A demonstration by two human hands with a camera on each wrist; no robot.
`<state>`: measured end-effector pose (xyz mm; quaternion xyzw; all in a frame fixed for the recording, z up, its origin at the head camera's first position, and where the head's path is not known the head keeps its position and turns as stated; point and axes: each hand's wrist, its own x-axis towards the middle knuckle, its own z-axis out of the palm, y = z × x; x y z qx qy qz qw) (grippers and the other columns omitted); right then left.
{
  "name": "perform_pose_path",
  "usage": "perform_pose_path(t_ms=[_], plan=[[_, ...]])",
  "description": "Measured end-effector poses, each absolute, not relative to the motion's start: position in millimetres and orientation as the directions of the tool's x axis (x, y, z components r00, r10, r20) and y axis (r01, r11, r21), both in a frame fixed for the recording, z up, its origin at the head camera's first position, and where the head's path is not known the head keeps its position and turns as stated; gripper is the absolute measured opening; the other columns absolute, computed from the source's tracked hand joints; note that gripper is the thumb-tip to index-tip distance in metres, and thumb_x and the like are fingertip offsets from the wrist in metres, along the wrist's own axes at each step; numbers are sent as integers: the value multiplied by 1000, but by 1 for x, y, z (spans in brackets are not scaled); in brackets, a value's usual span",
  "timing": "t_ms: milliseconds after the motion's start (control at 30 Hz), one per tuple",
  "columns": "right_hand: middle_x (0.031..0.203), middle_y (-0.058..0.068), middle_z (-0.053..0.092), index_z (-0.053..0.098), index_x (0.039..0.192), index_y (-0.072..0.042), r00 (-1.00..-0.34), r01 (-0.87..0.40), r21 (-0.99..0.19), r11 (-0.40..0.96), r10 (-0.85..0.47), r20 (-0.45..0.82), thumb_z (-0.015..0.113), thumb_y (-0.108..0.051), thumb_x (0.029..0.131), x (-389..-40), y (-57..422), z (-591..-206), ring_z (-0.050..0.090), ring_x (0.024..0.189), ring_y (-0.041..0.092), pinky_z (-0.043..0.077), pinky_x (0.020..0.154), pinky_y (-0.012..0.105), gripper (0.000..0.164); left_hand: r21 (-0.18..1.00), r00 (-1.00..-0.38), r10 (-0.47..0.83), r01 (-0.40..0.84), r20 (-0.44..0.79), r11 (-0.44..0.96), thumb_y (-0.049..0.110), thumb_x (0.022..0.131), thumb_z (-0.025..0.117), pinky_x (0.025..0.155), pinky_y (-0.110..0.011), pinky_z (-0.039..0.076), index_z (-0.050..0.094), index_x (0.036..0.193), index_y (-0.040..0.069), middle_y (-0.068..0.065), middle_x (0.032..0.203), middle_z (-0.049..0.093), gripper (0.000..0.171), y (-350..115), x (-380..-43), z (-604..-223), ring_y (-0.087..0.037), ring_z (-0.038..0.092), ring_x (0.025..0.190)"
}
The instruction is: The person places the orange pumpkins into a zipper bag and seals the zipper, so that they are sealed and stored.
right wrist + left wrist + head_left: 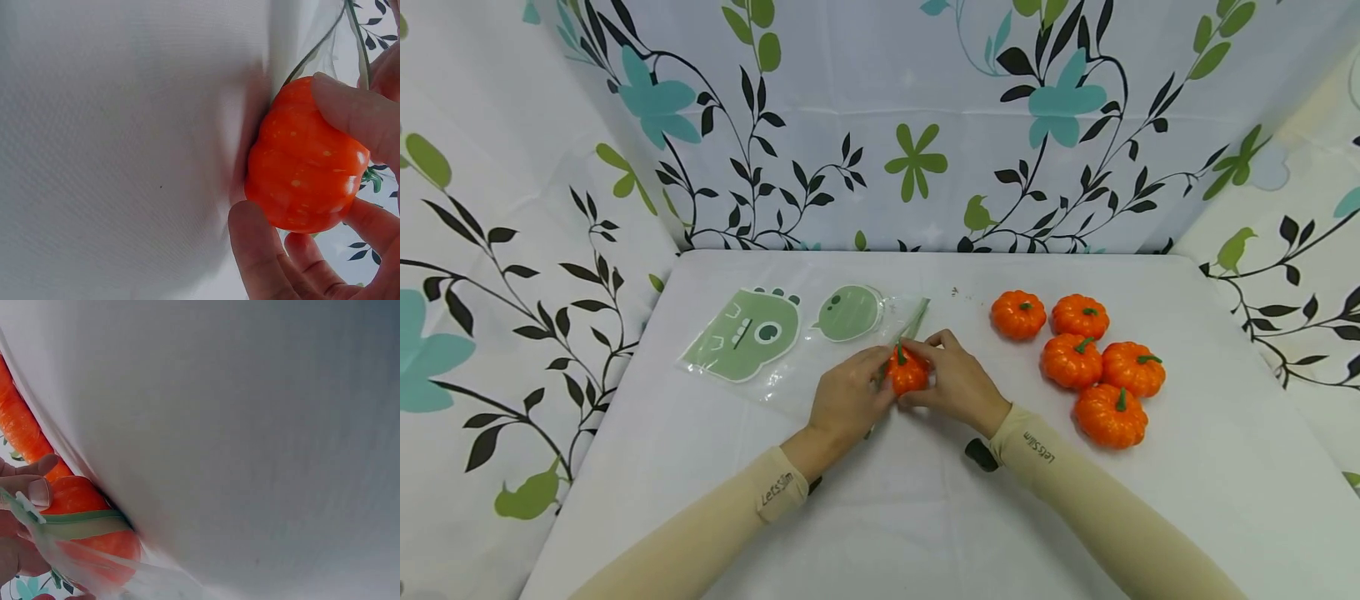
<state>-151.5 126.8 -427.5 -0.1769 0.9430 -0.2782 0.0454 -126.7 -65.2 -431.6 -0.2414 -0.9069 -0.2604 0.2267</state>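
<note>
A clear zip bag [741, 337] with green monster prints lies flat on the table, its green-edged mouth toward the right. My left hand [847, 396] pinches that mouth; in the left wrist view the thumb is by a white slider [30, 507] on the bag's edge. My right hand [962, 382] holds a small orange toy pumpkin [907, 372] with a green stem, thumb and fingers round its sides. The green strip [87, 517] crosses in front of the pumpkin in the left wrist view, so part of it sits inside the mouth.
Several more orange pumpkins [1110, 416] stand grouped on the right of the white-covered table [925, 533]. Leaf-patterned cloth [865, 125] hangs behind the table's back edge. A small dark object [981, 455] shows beside the right wrist.
</note>
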Motion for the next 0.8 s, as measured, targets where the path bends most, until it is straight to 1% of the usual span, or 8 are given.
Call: perform_pose_path(t_ms=[100,133,233,333,433,567,700,800], plan=[[120,12,51,56,147,-20,-931,-321,-518,792,-364,21,91,-39,71,-151,126,-428,59,88,23,54,78,34,86,305,-812,313,498,493,812,15,77,81,73,-37,61,74,115,1,-11,115,73,41,-68,-124,-431,-25,72,96],[121,12,51,56,147,-20,-931,-325,-511,796,-365,24,91,-39,71,-151,126,-427,60,90,24,55,80,36,86,279,-822,309,476,479,834,20,77,82,68,-37,61,76,110,3,-10,111,74,38,-69,-124,-430,-25,73,92],[122,13,51,56,147,-20,-932,-326,-494,806,-362,25,91,-39,71,-151,125,-427,60,92,25,55,82,37,86,202,-845,302,422,442,884,32,75,81,49,-35,54,78,91,9,-4,89,74,28,-70,-121,-429,-22,69,67],[121,13,51,56,147,-19,-932,-327,-493,806,-360,30,92,-38,70,-150,124,-427,60,92,25,55,82,37,87,171,-836,310,423,454,890,29,74,80,39,-33,42,74,75,13,1,68,67,18,-71,-119,-431,-19,58,48],[122,13,51,54,148,-18,-936,-316,-510,800,-349,32,92,-38,70,-150,123,-428,59,92,25,54,82,38,89,146,-796,325,453,510,879,20,73,78,38,-32,41,72,71,12,1,65,65,10,-72,-118,-432,-18,57,46],[126,14,51,51,149,-11,-943,-295,-532,793,-331,29,92,-39,71,-148,120,-429,61,98,26,55,89,40,93,176,-741,332,515,584,839,11,72,76,42,-31,48,68,64,8,-1,72,69,11,-71,-120,-432,-18,60,48],[127,13,54,54,143,-4,-944,-293,-540,789,-327,33,93,-37,69,-149,117,-428,62,106,27,53,96,43,90,249,-707,303,563,638,788,6,71,72,51,-32,56,70,65,5,-6,85,74,7,-71,-125,-428,-19,70,61],[125,12,55,59,138,-4,-942,-304,-540,785,-333,46,94,-35,67,-150,116,-427,62,105,26,53,96,42,85,313,-704,262,576,660,755,3,73,69,59,-34,60,72,71,3,-8,92,76,3,-70,-128,-427,-21,74,75]])
